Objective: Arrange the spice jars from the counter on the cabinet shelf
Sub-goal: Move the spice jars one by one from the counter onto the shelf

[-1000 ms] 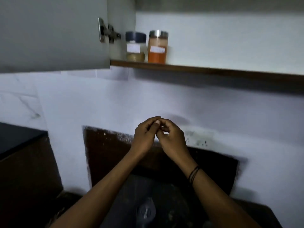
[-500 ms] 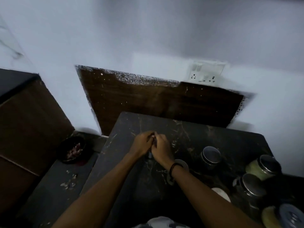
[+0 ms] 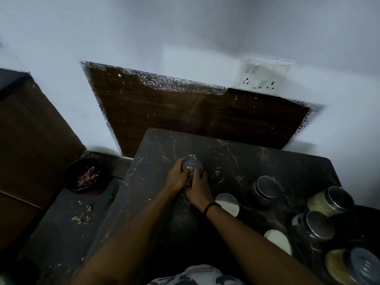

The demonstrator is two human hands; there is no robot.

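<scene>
A dark-lidded spice jar (image 3: 193, 165) stands on the black marble counter (image 3: 236, 159). My left hand (image 3: 177, 177) wraps its left side and my right hand (image 3: 198, 190) its near side; both grip it. Several more jars stand to the right: a steel-lidded jar (image 3: 267, 187), a jar with green contents (image 3: 329, 201), another steel-lidded jar (image 3: 317, 226), a jar with yellow contents (image 3: 349, 266) and two pale-lidded jars (image 3: 227, 203), (image 3: 278, 240). The cabinet shelf is out of view.
A dark bowl of scraps (image 3: 85, 174) sits on a lower ledge at the left. A brown panel (image 3: 195, 118) and a wall socket (image 3: 265, 77) are behind the counter. A brown cabinet side (image 3: 30, 140) stands at the far left.
My view dropped from the cabinet shelf down to the counter. My hands came down together and closed around the dark-lidded jar.
</scene>
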